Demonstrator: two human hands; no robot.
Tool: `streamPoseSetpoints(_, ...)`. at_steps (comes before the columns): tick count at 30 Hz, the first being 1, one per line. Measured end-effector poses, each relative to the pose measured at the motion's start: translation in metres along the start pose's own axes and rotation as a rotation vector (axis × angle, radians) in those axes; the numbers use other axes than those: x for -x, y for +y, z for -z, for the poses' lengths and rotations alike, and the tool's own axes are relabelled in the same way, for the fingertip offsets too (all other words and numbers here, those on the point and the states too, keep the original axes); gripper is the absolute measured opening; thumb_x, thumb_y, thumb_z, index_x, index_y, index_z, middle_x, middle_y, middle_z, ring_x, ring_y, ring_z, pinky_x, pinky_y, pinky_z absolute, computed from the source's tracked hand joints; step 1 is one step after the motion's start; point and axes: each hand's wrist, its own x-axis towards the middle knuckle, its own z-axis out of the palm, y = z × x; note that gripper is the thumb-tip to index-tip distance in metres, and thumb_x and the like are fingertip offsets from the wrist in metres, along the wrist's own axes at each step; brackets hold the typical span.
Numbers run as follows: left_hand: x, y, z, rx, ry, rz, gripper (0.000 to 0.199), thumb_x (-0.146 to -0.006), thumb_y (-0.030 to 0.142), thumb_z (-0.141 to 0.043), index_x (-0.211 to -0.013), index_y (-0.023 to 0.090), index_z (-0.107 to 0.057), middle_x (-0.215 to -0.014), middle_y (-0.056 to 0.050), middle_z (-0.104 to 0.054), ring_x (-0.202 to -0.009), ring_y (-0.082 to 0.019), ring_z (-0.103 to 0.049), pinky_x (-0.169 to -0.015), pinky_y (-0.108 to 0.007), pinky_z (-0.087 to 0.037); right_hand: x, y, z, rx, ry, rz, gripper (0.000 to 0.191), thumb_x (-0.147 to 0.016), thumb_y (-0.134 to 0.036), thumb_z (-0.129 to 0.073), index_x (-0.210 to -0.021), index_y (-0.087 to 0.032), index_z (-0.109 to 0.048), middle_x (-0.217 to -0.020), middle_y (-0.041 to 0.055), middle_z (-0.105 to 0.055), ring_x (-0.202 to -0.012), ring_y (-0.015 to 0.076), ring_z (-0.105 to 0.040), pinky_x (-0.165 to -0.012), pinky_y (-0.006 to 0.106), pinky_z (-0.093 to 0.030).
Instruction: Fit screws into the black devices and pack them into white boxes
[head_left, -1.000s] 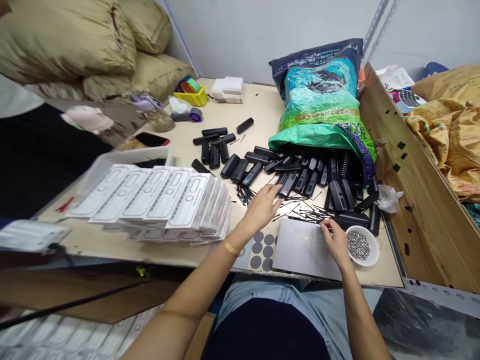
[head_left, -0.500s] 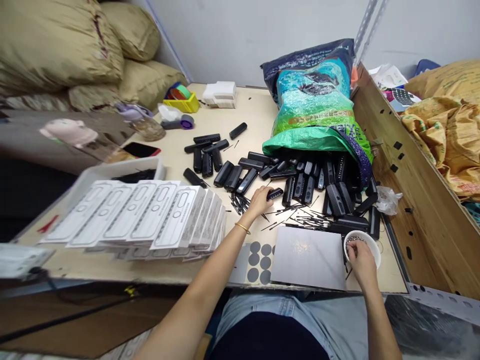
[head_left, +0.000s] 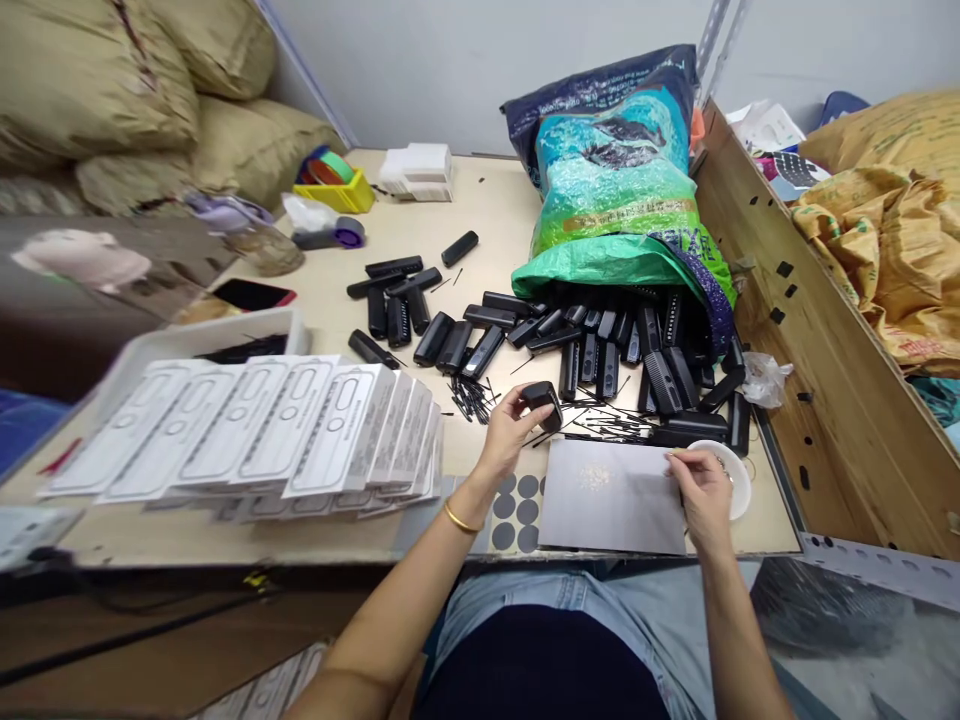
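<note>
My left hand (head_left: pixel 504 430) grips a small black plastic case (head_left: pixel 541 405), raised and tilted above the table. The fingers of my right hand (head_left: pixel 701 485) are pinched together beside the right edge of a grey board (head_left: pixel 611 500); what they hold is too small to make out. Just behind that hand stands a white bowl (head_left: pixel 741 490) with small metallic bits in it, partly covered by the hand. Thin black sticks (head_left: pixel 611 415) lie scattered beyond the board. A sheet with dark grey round stickers (head_left: pixel 504 537) lies left of the board.
A green and blue sack (head_left: pixel 619 180) spills many black cases (head_left: pixel 589 365) onto the table. Stacked white boxes (head_left: pixel 330 430) fill the left side, before a white tray (head_left: pixel 300 335). A wooden board wall (head_left: pixel 810 330) bounds the right. More black cases (head_left: pixel 394 300) lie farther back.
My left hand has lifted a black case off the table and brought it closer, turning it. My right hand has come out of the bowl and moved left to the board's edge.
</note>
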Motion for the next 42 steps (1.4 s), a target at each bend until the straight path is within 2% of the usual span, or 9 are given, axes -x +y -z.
streamPoseSetpoints(2,0.015,0.000,-0.018,0.413,-0.021,0.267,0.031,-0.076,0.033,-0.069,-0.102,0.020,-0.059,-0.101,-0.006,-0.065,-0.096,-0.020,-0.062,-0.090,-0.039,-0.049,0.008,-0.015,-0.028,-0.189,-0.086,0.011,0.020,-0.075,-0.037,-0.066,-0.081,-0.019,-0.059,-0.083,0.0019,-0.064,-0.071,0.0146,-0.061,-0.071,0.031,-0.051)
streamPoseSetpoints(4,0.025,-0.003,-0.032,0.670,-0.025,0.468,0.025,-0.084,0.035,-0.060,-0.101,0.017,-0.059,-0.102,-0.009,-0.066,-0.096,-0.021,-0.064,-0.088,-0.039,-0.052,0.013,-0.026,-0.049,-0.350,-0.126,0.000,0.020,-0.074,-0.034,-0.069,-0.084,-0.020,-0.059,-0.082,0.0009,-0.063,-0.071,0.0133,-0.061,-0.069,0.029,-0.051)
streamPoseSetpoints(7,0.031,-0.007,-0.042,0.825,0.024,0.572,0.015,-0.088,0.026,-0.055,-0.098,0.015,-0.060,-0.099,-0.010,-0.067,-0.095,-0.019,-0.065,-0.087,-0.036,-0.054,0.018,-0.034,-0.064,-0.386,-0.148,-0.028,0.022,-0.074,-0.031,-0.069,-0.091,-0.019,-0.062,-0.084,0.0013,-0.064,-0.071,0.0133,-0.061,-0.067,0.028,-0.051)
streamPoseSetpoints(12,0.032,-0.013,-0.047,0.882,0.073,0.586,0.015,-0.088,0.017,-0.055,-0.101,0.014,-0.061,-0.099,-0.010,-0.069,-0.092,-0.018,-0.066,-0.089,-0.036,-0.054,0.023,-0.033,-0.065,-0.268,-0.138,-0.005,0.016,-0.079,-0.032,-0.064,-0.086,-0.018,-0.065,-0.079,0.0022,-0.066,-0.068,0.0135,-0.061,-0.066,0.028,-0.051)
streamPoseSetpoints(16,0.033,-0.016,-0.048,0.893,0.091,0.595,0.018,-0.088,0.015,-0.054,-0.104,0.011,-0.061,-0.100,-0.012,-0.069,-0.092,-0.019,-0.067,-0.091,-0.037,-0.053,0.027,-0.035,-0.068,-0.264,-0.115,0.007,0.017,-0.080,-0.032,-0.063,-0.087,-0.018,-0.062,-0.086,0.0052,-0.069,-0.068,0.0140,-0.065,-0.068,0.030,-0.053)
streamPoseSetpoints(23,0.033,-0.015,-0.048,0.911,0.136,0.602,0.018,-0.090,0.016,-0.051,-0.104,0.010,-0.061,-0.100,-0.013,-0.069,-0.091,-0.018,-0.067,-0.090,-0.037,-0.054,0.029,-0.039,-0.066,-0.165,-0.086,0.087,0.018,-0.085,-0.031,-0.057,-0.099,-0.019,-0.056,-0.092,0.0063,-0.070,-0.073,0.0151,-0.067,-0.073,0.032,-0.053)
streamPoseSetpoints(29,0.033,-0.017,-0.045,0.929,0.138,0.587,0.015,-0.089,0.016,-0.052,-0.100,0.011,-0.062,-0.099,-0.012,-0.070,-0.090,-0.018,-0.067,-0.089,-0.036,-0.054,0.024,-0.038,-0.066,-0.125,-0.049,0.148,0.014,-0.084,-0.031,-0.056,-0.089,-0.019,-0.059,-0.091,0.0055,-0.067,-0.084,0.0168,-0.063,-0.079,0.033,-0.050)
streamPoseSetpoints(35,0.034,-0.019,-0.045,0.950,0.132,0.607,0.019,-0.090,0.015,-0.049,-0.105,0.010,-0.060,-0.096,-0.012,-0.070,-0.090,-0.018,-0.068,-0.091,-0.038,-0.053,0.026,-0.040,-0.075,-0.182,-0.077,0.110,0.013,-0.081,-0.031,-0.061,-0.084,-0.018,-0.061,-0.079,0.0019,-0.063,-0.075,0.0152,-0.059,-0.073,0.031,-0.049)
streamPoseSetpoints(42,0.036,-0.014,-0.047,0.916,0.110,0.609,0.019,-0.090,0.014,-0.050,-0.106,0.011,-0.060,-0.092,-0.010,-0.071,-0.090,-0.018,-0.068,-0.090,-0.036,-0.054,0.027,-0.044,-0.080,-0.133,-0.051,0.277,0.008,-0.080,-0.026,-0.063,-0.076,-0.020,-0.065,-0.083,0.0033,-0.061,-0.084,0.0178,-0.058,-0.077,0.034,-0.047)
